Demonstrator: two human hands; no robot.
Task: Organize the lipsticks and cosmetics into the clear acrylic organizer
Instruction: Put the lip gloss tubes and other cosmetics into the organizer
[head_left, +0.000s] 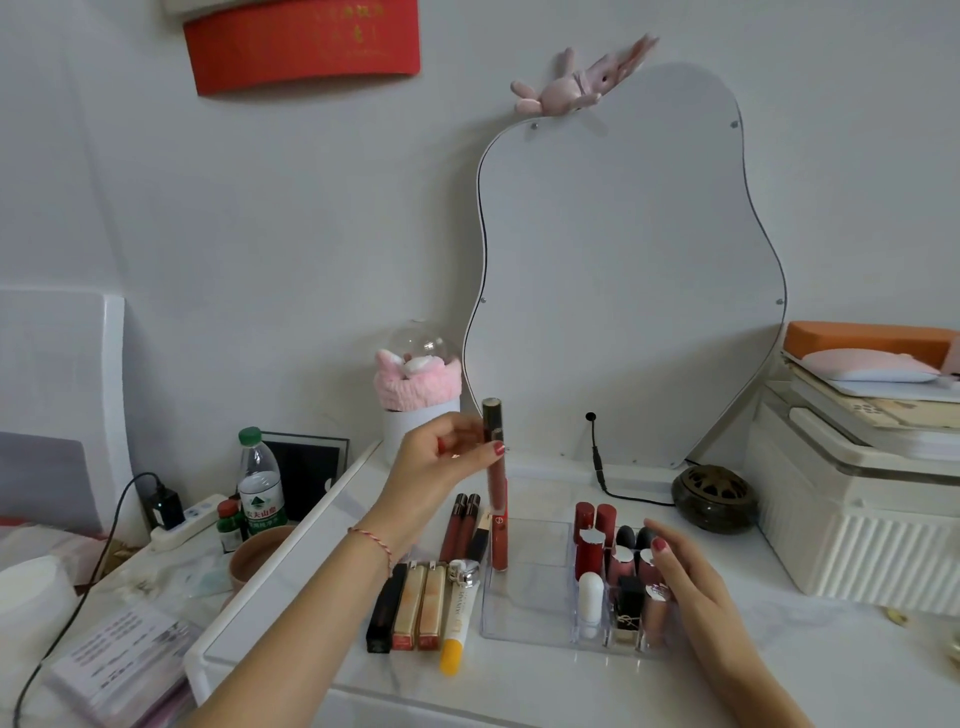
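My left hand (441, 467) pinches a tall lip gloss tube (493, 457) with a dark cap, held upright above the left edge of the clear acrylic organizer (524, 603). Another red gloss tube (500, 540) stands just below it at the organizer's left wall. Several lipsticks (618, 566) stand in the organizer's right slots. My right hand (691, 577) rests on the organizer's right side, fingers touching the lipstick tops. Left of the organizer lie two dark red glosses (460, 525), a black lipstick (384, 613), two gold tubes (421, 608) and a yellow-tipped tube (460, 623).
A wavy mirror (623, 270) leans on the wall behind. A dark round incense burner (714, 496) and a white ribbed box (857, 525) sit to the right. A water bottle (260, 483), a power strip (187, 519) and a brown bowl (260, 556) sit on the left.
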